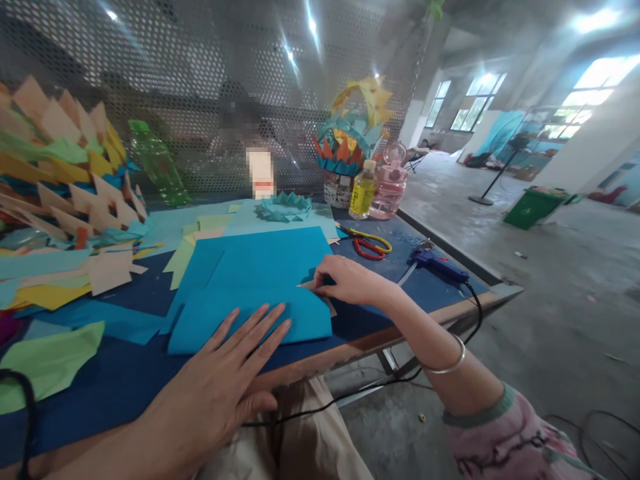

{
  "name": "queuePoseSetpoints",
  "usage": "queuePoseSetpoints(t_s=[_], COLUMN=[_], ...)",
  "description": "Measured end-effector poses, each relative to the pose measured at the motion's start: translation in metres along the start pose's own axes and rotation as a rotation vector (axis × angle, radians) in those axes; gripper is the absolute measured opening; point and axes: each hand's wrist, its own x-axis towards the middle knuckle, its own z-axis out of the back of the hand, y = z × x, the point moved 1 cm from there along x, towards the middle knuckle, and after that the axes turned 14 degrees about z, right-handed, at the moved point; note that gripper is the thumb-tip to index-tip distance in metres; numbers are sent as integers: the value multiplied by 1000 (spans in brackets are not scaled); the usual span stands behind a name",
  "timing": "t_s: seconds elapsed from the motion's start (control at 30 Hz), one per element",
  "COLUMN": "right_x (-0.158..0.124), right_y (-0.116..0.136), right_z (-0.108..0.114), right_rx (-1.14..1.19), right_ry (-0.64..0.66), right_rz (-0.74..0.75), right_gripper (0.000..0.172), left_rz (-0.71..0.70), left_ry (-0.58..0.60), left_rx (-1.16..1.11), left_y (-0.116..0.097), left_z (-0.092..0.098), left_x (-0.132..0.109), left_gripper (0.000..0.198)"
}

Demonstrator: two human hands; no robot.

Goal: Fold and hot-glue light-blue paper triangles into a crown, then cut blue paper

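A large sheet of blue paper [260,257] lies before me with its near part folded over into a flap [200,319]. My left hand [225,360] rests flat on this flap, fingers spread and palm down, near the table's front edge. At the right end of the fold, my right hand [345,280] is closed in a pinch. A pale beige pointed piece [306,285], apparently paper or card, sticks out from its fingertips over the blue sheet. More beige paper [332,308] shows beside the sheet's right edge, just below that hand.
Scissors [370,245] with red and yellow handles and a blue glue gun [440,263] lie right. Behind stand a yellow-labelled bottle [363,193], a pink bottle [389,190] and a teal paper ring [285,207]. Paper scraps [110,270] and stacked pointed paper pieces [70,167] fill the left.
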Motion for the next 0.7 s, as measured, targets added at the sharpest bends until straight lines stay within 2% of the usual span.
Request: queuePoseSetpoints(t_s=[0.07,0.17,0.23,0.43,0.6,0.7], right_x=[2,2,3,10,10,6], right_y=[-1,-2,-1,1,1,3], right_z=[1,5,8,13,12,9], right_rx=[20,21,-11,-73,115,111], right_ry=[4,47,102,193,108,37], right_rz=[18,32,31,32,-49,-70], right_gripper=[8,29,36,26,38,36], left_rz=[2,14,22,16,27,37], left_ry=[-7,-5,7,11,32,44], left_rx=[3,-8,-14,23,5,1], left_y=[0,-1,-1,-1,0,0], left_z=[2,4,5,7,6,6], left_x=[1,1,1,1,2,2], left_gripper=[68,71,73,73,75,73])
